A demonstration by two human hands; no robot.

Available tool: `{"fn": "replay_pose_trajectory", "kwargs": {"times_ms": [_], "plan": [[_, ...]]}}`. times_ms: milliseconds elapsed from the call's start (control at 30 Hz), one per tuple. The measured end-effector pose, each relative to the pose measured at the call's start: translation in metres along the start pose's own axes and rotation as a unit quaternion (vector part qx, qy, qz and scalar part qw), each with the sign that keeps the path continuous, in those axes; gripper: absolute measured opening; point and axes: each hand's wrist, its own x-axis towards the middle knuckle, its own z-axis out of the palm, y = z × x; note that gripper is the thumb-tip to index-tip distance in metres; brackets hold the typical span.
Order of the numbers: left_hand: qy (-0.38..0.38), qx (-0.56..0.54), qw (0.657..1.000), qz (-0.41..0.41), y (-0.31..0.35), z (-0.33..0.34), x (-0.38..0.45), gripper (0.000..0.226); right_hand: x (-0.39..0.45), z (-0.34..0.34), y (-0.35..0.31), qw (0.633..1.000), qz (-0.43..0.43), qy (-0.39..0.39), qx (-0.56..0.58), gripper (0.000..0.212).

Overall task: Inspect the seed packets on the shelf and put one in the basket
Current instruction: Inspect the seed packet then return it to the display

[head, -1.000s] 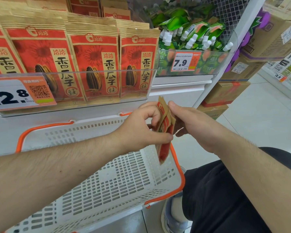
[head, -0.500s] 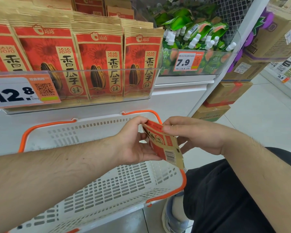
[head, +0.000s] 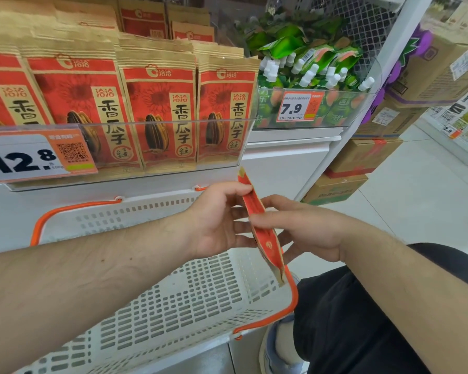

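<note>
Holding seed packet (head: 262, 233) above basket (head: 173, 300)

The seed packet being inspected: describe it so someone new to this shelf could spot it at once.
Start at the white basket with the orange rim, below the shelf of upright red seed packets. Above its right end, the left hand and right hand hold one seed packet between them. Unlike its shelved neighbours, it is off the shelf, turned edge-on and tilted.

Pale tiled floor (head: 405, 211); cardboard boxes (head: 362, 155) stacked beside white shelf upright (head: 343, 125); bright, even light.
</note>
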Motion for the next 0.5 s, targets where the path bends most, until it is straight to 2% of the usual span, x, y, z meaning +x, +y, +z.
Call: {"fn": "replay_pose_trajectory", "kwargs": {"times_ms": [133, 200, 267, 333, 400, 500], "plan": [[-0.036, 0.07, 0.996, 0.042, 0.012, 0.01, -0.009, 0.056, 0.002, 0.005, -0.001, 0.996, -0.032, 0.075, 0.023, 0.075], [-0.038, 0.146, 0.986, 0.069, 0.017, 0.018, -0.016, 0.056, -0.001, 0.008, -0.003, 0.986, -0.072, 0.15, -0.026, 0.088], [-0.024, 0.236, 0.964, 0.121, 0.025, 0.025, -0.019, 0.044, -0.004, 0.006, -0.006, 0.967, -0.115, 0.216, -0.077, 0.097], [-0.004, 0.271, 0.947, 0.174, 0.037, 0.029, -0.022, 0.012, -0.006, 0.001, -0.01, 0.952, -0.141, 0.262, -0.068, 0.102], [0.022, 0.286, 0.935, 0.21, 0.055, 0.032, -0.029, 0.009, -0.005, -0.006, -0.016, 0.938, -0.168, 0.302, 0.006, 0.087], [0.029, 0.317, 0.914, 0.25, 0.08, 0.036, -0.04, 0.008, -0.006, -0.014, -0.036, 0.923, -0.211, 0.299, 0.119, 0.031]]}}
